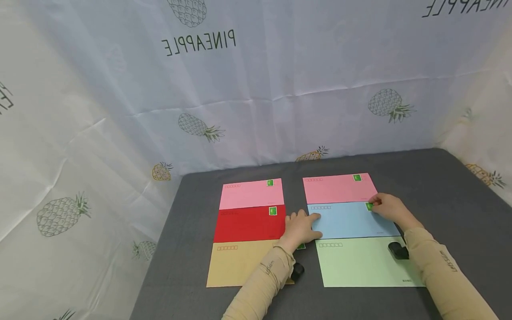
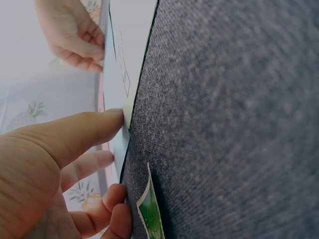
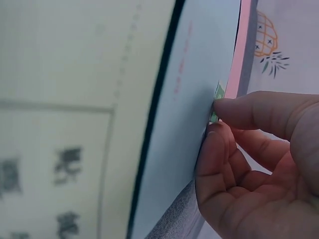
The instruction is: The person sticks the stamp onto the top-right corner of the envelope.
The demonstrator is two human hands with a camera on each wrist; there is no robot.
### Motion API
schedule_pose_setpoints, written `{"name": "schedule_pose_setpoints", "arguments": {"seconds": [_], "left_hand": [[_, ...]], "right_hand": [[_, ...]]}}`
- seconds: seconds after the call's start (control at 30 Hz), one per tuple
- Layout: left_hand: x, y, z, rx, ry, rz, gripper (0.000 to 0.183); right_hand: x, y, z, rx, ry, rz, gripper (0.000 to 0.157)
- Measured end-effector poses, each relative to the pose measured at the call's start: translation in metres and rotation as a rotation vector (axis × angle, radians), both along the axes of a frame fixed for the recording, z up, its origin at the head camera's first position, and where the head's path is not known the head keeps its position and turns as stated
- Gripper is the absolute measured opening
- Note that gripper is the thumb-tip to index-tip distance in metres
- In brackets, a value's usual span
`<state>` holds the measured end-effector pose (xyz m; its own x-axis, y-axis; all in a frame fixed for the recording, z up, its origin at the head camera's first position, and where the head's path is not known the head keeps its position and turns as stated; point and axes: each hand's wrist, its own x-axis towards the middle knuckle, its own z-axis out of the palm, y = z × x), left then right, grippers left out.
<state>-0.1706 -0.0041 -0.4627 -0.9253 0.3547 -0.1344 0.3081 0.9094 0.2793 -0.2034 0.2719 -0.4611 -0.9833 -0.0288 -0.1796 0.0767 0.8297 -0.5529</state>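
My right hand (image 1: 388, 207) pinches a green postage stamp (image 1: 369, 206) at the top right corner of the blue envelope (image 1: 347, 222). In the right wrist view the stamp (image 3: 220, 92) shows between thumb and fingertips, low against the paper. The left hand (image 1: 298, 226) spreads over the gap between the two envelope columns. Its thumb and a finger rest on the blue envelope's left edge. Below that hand, another stamp (image 1: 301, 246) lies on the grey table, partly hidden by the wrist; the left wrist view shows this loose stamp (image 2: 151, 214) with one edge curling up.
A stamped pink envelope (image 1: 340, 190) lies above the blue one, a green envelope (image 1: 360, 262) below. The left column holds a stamped pink envelope (image 1: 250, 195), a stamped red envelope (image 1: 244, 225) and a tan envelope (image 1: 240, 266). Pineapple-printed cloth (image 1: 256, 129) hangs behind the table (image 1: 180, 249).
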Motion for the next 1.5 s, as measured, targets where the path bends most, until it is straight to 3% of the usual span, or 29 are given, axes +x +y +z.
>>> {"name": "schedule_pose_setpoints", "arguments": {"seconds": [0.33, 0.87, 1.2, 1.5], "left_hand": [[0.004, -0.004, 0.003, 0.029, 0.049, -0.029, 0.048], [0.009, -0.034, 0.008, 0.105, 0.182, -0.106, 0.043], [0.017, -0.063, 0.014, 0.165, 0.236, -0.102, 0.040], [0.028, -0.096, 0.015, 0.143, 0.234, -0.029, 0.045]], "right_hand": [[0.004, -0.006, 0.002, -0.014, 0.063, 0.025, 0.030], [0.019, -0.037, 0.025, -0.057, 0.147, 0.106, 0.029], [0.029, -0.066, 0.034, -0.098, 0.239, 0.169, 0.026], [0.041, -0.095, 0.041, -0.133, 0.227, 0.207, 0.024]]}}
